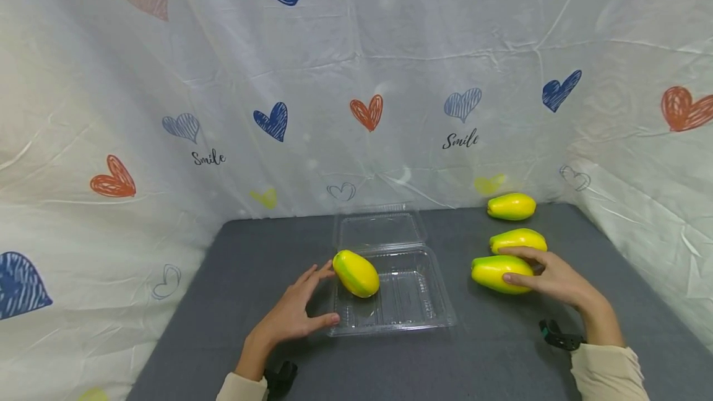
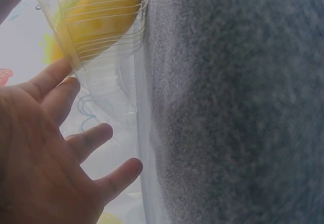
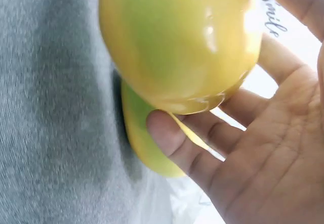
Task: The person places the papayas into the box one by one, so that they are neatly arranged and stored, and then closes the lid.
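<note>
A clear plastic clamshell container [image 1: 414,320] lies with its lid [image 1: 379,231] folded back. One yellow-green papaya [image 1: 358,274] sits in its left part. At the container's left edge is my left hand [image 1: 295,311], fingers spread; the left wrist view shows fingertips [image 2: 63,68] right at the clear wall. My right hand [image 1: 557,274] grips a second papaya [image 1: 497,273] from its right side, thumb in front and fingers behind. In the right wrist view this papaya [image 3: 177,42] fills the space before the palm, and another papaya [image 3: 147,138] shows partly behind it.
Behind the gripped fruit lies another papaya [image 1: 519,239], partly hidden by the right hand. One more papaya [image 1: 511,206] lies at the table's back edge. A white curtain [image 1: 312,67] printed with hearts hangs behind and beside the grey table [image 1: 223,289].
</note>
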